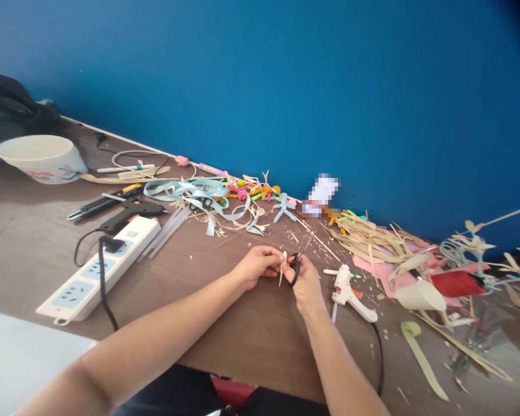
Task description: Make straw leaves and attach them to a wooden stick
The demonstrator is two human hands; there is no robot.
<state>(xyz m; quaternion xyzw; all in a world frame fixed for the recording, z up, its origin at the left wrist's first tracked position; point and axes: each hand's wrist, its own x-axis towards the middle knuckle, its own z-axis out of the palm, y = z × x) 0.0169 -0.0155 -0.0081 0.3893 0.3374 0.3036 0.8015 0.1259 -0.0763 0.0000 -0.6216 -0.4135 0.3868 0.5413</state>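
Note:
Near the middle of the brown table (242,341), my left hand (260,266) pinches a small pale strip (283,267), narrow and pointed at its lower end. My right hand (305,286) is closed round the black handles of a pair of scissors (295,269), whose blades point up and away to the right. The strip lies between the two hands, and the fingertips of my right hand are close beside it. Whether they touch it, I cannot tell.
A white glue gun (344,289) lies right of my hands. On the left are a power strip (101,271), a black glue gun (132,214) and a white bowl (43,159). Blue ribbon (182,189), dried strips (372,237), a paper cup (420,296) and red thread (457,283) lie farther back.

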